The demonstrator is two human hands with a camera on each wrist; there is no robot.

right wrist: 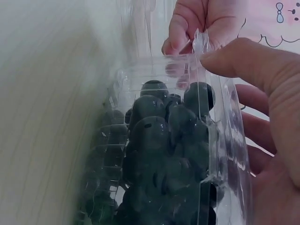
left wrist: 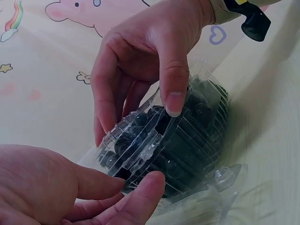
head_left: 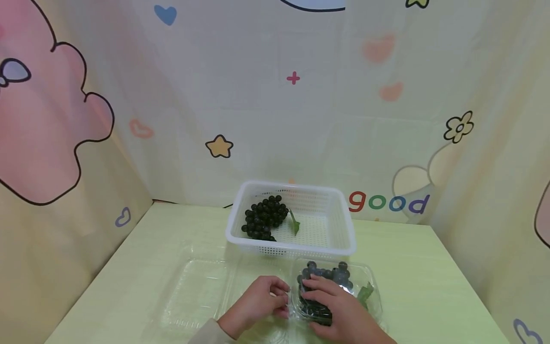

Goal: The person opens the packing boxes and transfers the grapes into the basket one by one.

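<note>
A clear plastic clamshell box (head_left: 375, 291) of dark grapes (head_left: 315, 310) stands on the table, its lid over the fruit. A green leaf (head_left: 365, 292) shows inside at its right. My right hand (head_left: 339, 306) grips the box from above, fingers across the lid, and its thumb (left wrist: 174, 93) rests on the rim in the left wrist view. My left hand (head_left: 262, 301) pinches the box's left edge between thumb and fingers; part of those fingers shows through the plastic in the right wrist view.
Behind the box stands a white perforated basket (head_left: 331, 253) with a bunch of dark grapes (head_left: 263, 219) and a leaf (head_left: 295, 224). Left of my hands lies another clear plastic container (head_left: 193, 291), spread flat. A printed cloth (head_left: 258, 95) hangs at the table's back.
</note>
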